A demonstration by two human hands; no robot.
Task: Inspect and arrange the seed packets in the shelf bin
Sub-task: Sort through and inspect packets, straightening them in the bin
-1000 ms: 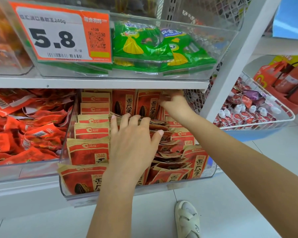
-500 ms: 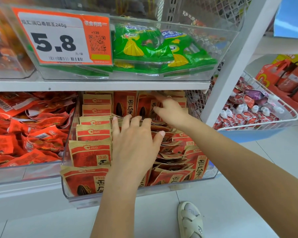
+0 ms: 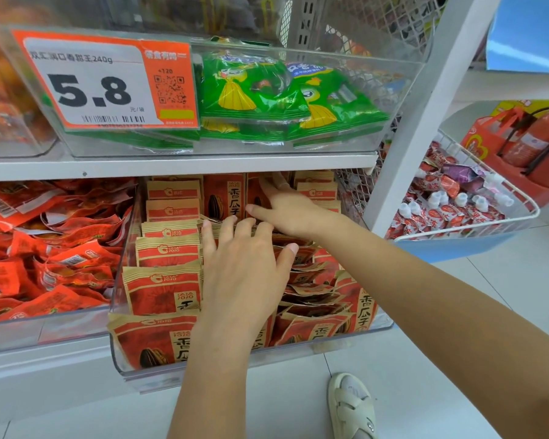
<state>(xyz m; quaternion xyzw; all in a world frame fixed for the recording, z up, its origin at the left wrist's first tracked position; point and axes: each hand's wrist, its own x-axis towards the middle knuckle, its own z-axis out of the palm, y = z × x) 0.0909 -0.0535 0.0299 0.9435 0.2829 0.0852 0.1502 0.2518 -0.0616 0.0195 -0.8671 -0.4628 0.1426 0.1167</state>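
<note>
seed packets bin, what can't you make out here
Head view only:
- Middle packets: covered by the left hand.
- Right hand: its fingers reach under the shelf, so any grip is unclear.
- Price tag small print: too blurred to read.
- Bin bottom: hidden by packets.

Seed packets (image 3: 162, 293) in bin (image 3: 121, 280), below price tag (image 3: 105, 83).

I see bright, even light with only soft shadow under the white shelf board (image 3: 178, 167). Above that board, the clear bin fronts carry pale glare. Away from it toward the frame edges, straight lines bow and detail softens; the forearm nearest me is blurred.
</note>
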